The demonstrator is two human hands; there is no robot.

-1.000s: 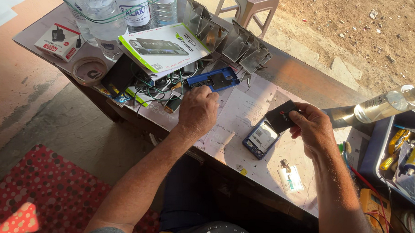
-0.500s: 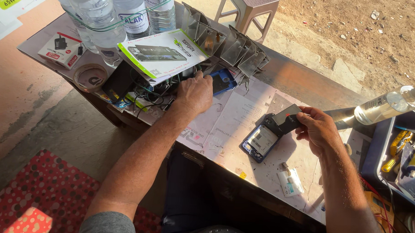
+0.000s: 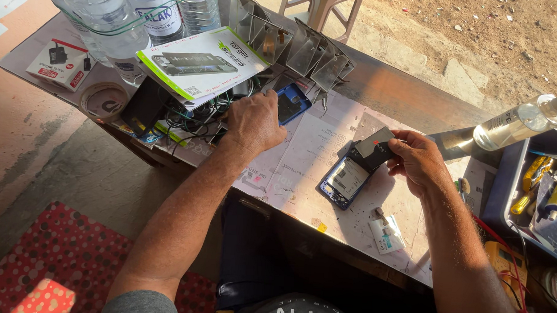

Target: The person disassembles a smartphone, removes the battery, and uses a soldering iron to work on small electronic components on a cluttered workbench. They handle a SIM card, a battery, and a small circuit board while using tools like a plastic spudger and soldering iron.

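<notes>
An opened blue phone [image 3: 345, 180] lies back-side up on the paper-covered table [image 3: 310, 145], its white battery showing. My right hand [image 3: 417, 161] holds a small black card-like part [image 3: 374, 146] over the phone's top end. My left hand [image 3: 255, 120] reaches toward the back of the table, fingers curled among tangled wires [image 3: 190, 119], just left of a second blue phone [image 3: 291, 102]. What the left fingers grip is hidden.
Plastic water bottles [image 3: 104, 21] and a white-green flat box [image 3: 198, 61] stand at the back left, clear packets [image 3: 307, 49] behind. A spray bottle [image 3: 520, 122] and a tool tray [image 3: 539, 190] sit at right. A small white packet [image 3: 387, 234] lies near the front edge.
My left hand moved from the paper up toward the wires and second phone. My right hand lifted the black part up over the opened phone's top end.
</notes>
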